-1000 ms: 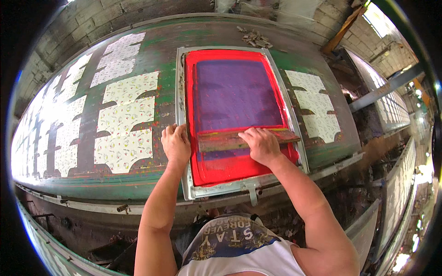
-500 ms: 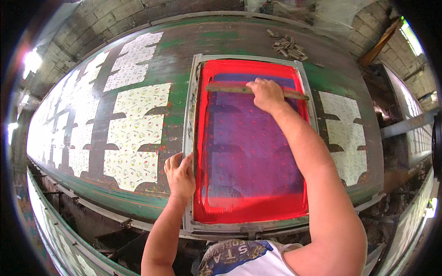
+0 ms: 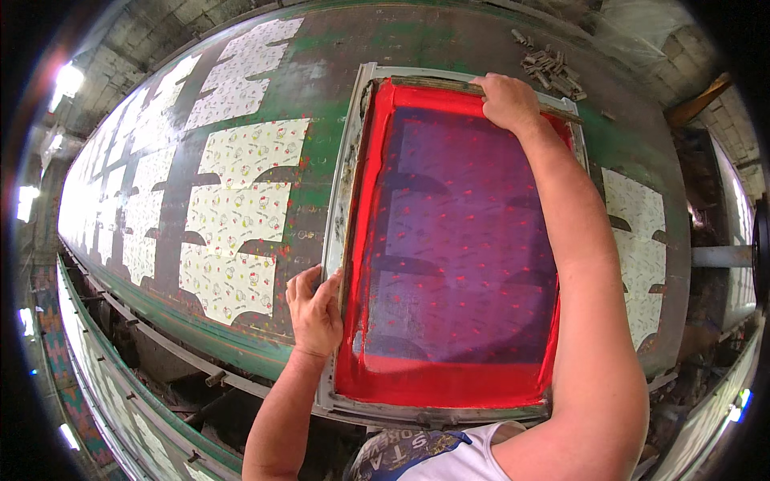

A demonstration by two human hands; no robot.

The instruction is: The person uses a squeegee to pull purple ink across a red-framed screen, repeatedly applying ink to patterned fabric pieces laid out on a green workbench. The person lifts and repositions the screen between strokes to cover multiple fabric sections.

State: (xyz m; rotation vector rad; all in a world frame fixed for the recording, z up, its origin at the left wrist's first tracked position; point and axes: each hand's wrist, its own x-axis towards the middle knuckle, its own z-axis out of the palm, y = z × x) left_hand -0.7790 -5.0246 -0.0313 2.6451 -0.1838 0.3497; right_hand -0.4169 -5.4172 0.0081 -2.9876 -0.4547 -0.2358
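A metal screen-printing frame lies on the long green-and-brown table, with red ink round a translucent purple mesh; patterned pieces show faintly beneath. My left hand grips the frame's left side near the bottom, thumb on the edge and fingers curled. At the far end, my right hand is closed on a long wooden squeegee, which lies along the top red band just inside the frame. My right forearm crosses the right part of the screen.
White patterned cut pieces lie in rows to the left and right. A pile of small grey bars sits beyond the frame. A second long table runs below left. A metal post and block wall are at the right.
My right hand has pushed the squeegee away from me, from the screen's lower part to its far end. My left hand stays on the frame's left side, lower down it. The view has shifted.
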